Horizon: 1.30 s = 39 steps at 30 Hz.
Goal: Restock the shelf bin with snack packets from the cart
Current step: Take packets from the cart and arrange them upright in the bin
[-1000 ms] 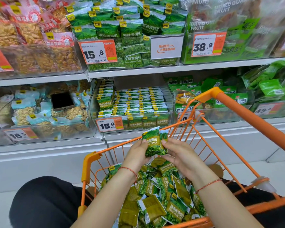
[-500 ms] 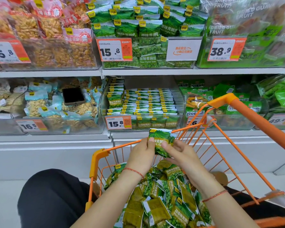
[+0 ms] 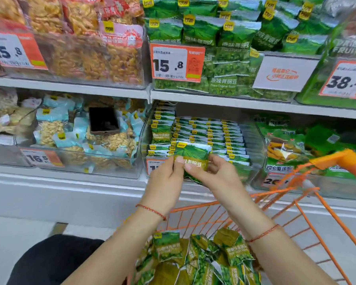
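From my head camera, my left hand (image 3: 164,179) and right hand (image 3: 215,173) both pinch one green pea packet (image 3: 193,158), fingers clamped on its lower edge, just in front of the clear shelf bin (image 3: 253,140) of stacked packets. Below, the orange cart (image 3: 308,204) holds loose packets (image 3: 195,258).

A dark phone (image 3: 104,120) lies on nut packets (image 3: 111,141) beside orange price tags (image 3: 177,62).
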Motion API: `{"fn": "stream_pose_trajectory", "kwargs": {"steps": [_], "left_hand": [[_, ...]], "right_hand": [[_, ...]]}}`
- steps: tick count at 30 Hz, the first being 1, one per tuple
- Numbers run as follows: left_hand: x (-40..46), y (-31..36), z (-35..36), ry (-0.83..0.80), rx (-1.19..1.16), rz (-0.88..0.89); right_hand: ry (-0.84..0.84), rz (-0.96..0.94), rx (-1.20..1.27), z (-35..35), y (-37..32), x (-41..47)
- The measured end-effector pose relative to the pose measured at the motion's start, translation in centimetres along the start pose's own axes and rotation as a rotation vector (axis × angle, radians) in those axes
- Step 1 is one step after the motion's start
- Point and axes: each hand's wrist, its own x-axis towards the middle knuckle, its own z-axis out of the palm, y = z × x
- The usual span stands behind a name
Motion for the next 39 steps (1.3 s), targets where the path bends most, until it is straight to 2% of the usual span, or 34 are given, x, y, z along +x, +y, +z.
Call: {"fn": "stream_pose_trajectory", "kwargs": {"steps": [4, 5, 7, 8, 10, 16, 19, 23, 27, 31, 35, 39], "left_hand": [[2.9, -2.2, -2.2, -0.056, -0.012, 0.085], [3.8, -3.0, -2.7, -0.012, 0.035, 0.130], [5.4, -5.3, -3.7, 0.174, 0.198, 0.258], [6.0, -6.6, -4.1, 0.271, 0.277, 0.293], [6.9, -8.6, -4.6, 0.356, 0.334, 0.295], [9.3, -8.5, -5.8, 0.354, 0.263, 0.297], [9.6, -8.7, -6.2, 0.341, 0.178, 0.228], [9.4, -8.1, -6.3, 0.327, 0.138, 0.229], [8.9, -7.5, -6.9, 0.323, -0.071, 0.149], [8.5, -7.6, -7.3, 0.339, -0.089, 0.167], [8.7, -7.6, -7.1, 0.334, -0.152, 0.135], [9.0, -7.7, -6.9, 0.339, -0.190, 0.101]], "right_hand": [[0.037, -0.038, -0.072, 1.6, 0.3, 4.3], [0.038, -0.051, -0.108, 1.7, 0.6, 5.4], [0.022, -0.075, -0.145, 2.2, 0.4, 7.1], [0.014, -0.081, -0.170, 2.4, 0.6, 7.9], [0.008, -0.073, -0.265, 2.8, 0.9, 9.5], [-0.027, -0.035, -0.343, 5.3, 1.6, 13.6], [-0.061, 0.000, -0.290, 6.7, 1.9, 14.9], [-0.053, 0.015, -0.286, 7.4, 2.6, 15.9], [0.021, -0.065, -0.401, 7.1, 3.4, 16.5], [0.052, -0.110, -0.461, 7.4, 3.7, 16.4], [0.005, -0.140, -0.657, 7.1, 3.6, 16.0], [0.126, -0.192, -0.534, 6.7, 3.6, 15.3]]}}
